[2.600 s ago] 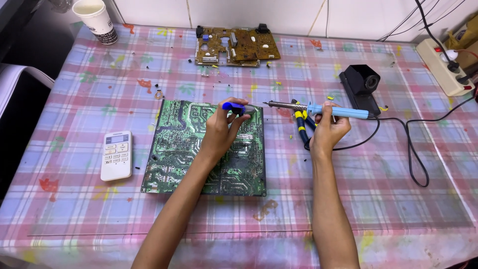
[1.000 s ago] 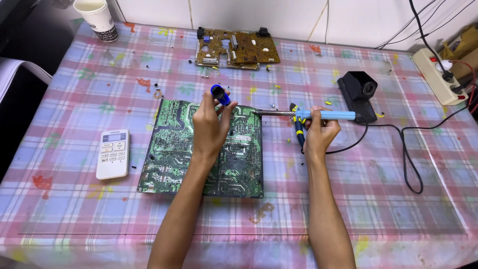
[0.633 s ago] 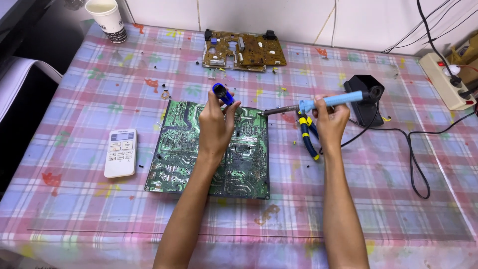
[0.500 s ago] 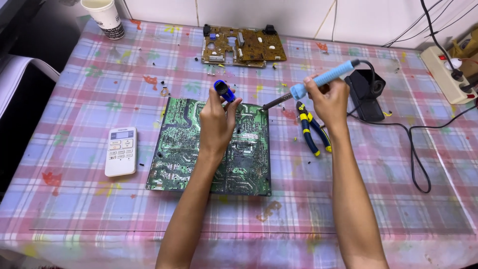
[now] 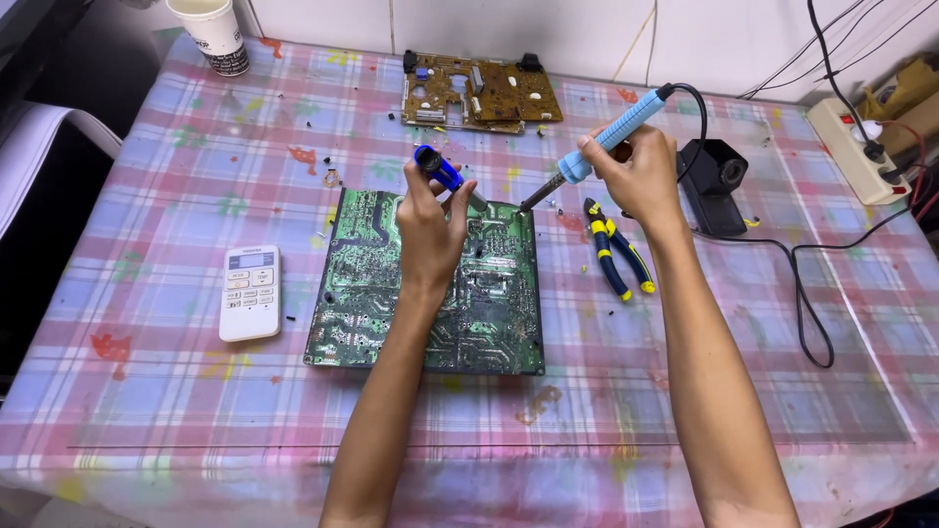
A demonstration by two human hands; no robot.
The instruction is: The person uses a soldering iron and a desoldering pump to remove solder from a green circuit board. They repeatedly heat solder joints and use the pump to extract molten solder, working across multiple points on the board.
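1. Fingers first, head view (the only one you've got): your left hand [image 5: 430,230] is wrapped around a blue desoldering pump [image 5: 440,171], thumb up near the plunger end, nozzle angled down toward the top edge of the green circuit board [image 5: 425,284]. Your right hand [image 5: 641,171] is closed in a pen-style grip on the soldering iron [image 5: 597,147], blue handle pointing up and away, tip down at the board's top right corner.
2. Where the work is: the board lies flat, solder side up, mid-table on the checked tablecloth [image 5: 196,411]. Iron tip and pump nozzle sit close together at that corner, though whether the tip actually touches the joint is too small to tell.
3. Progress, my guess: you're mid-joint, tools in position, nothing lifted off the board that I can see.
4. Around you: pliers [image 5: 618,256] just right of the board, white remote [image 5: 250,291] left, brown board [image 5: 481,91] at the back, black iron stand [image 5: 716,181], paper cup [image 5: 213,34].
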